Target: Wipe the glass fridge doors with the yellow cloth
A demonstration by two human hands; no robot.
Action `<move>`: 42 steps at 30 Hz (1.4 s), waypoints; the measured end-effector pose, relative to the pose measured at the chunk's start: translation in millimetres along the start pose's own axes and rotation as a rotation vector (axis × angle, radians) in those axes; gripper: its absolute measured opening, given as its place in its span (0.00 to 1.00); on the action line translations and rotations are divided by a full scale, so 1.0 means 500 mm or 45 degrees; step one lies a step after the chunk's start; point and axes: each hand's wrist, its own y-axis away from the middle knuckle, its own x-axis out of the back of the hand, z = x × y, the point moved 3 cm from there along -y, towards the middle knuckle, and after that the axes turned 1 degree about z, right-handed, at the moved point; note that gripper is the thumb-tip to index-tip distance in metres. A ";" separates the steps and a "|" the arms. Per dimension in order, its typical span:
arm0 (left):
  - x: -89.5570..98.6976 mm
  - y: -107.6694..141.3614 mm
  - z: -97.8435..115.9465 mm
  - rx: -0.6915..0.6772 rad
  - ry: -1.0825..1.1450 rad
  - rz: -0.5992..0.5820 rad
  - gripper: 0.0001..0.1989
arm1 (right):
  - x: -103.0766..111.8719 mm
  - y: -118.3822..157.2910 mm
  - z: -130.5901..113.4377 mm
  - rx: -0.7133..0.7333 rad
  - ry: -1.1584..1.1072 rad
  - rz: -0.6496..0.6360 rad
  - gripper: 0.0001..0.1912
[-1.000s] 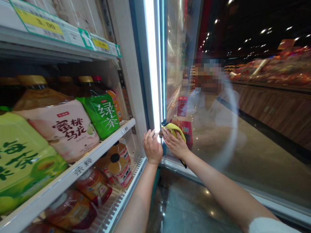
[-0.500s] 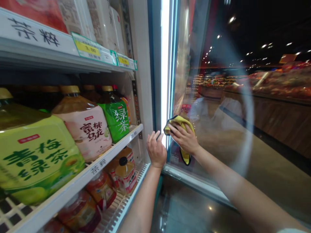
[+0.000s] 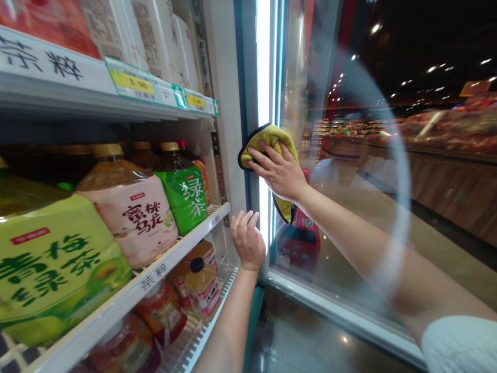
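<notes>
My right hand (image 3: 281,173) presses a yellow cloth (image 3: 256,142) with a dark border flat against the lit strip at the hinge side of the cooler. One fold of the cloth hangs below the palm. The bright vertical light strip (image 3: 264,67) runs down between the cooler frame and the glass door (image 3: 349,207). Lower and to the left, my left hand (image 3: 248,241) is raised beside the frame, fingers apart and slightly curled, holding nothing. It is close to the end of the middle shelf (image 3: 155,274).
Large tea bottles stand on the shelf, among them a pink-labelled one (image 3: 135,217) and a green-labelled one (image 3: 186,199). Smaller bottles (image 3: 202,290) sit below. A red box (image 3: 298,248) shows through the glass. Price tags (image 3: 134,85) line the upper shelf.
My right hand and the cloth have moved up and to the left, onto the light strip and frame. The left hand has stayed nearly in place. The view has shifted slightly.
</notes>
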 end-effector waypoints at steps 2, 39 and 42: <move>-0.002 0.002 -0.002 0.013 -0.002 0.000 0.22 | -0.016 0.046 -0.030 0.055 -0.027 -0.054 0.25; -0.019 0.089 0.014 0.079 0.107 -0.301 0.23 | -0.101 0.479 -0.306 -0.111 -0.149 -0.116 0.18; -0.019 0.080 0.021 0.070 0.124 -0.291 0.23 | -0.032 0.458 -0.250 -0.287 0.000 -0.104 0.18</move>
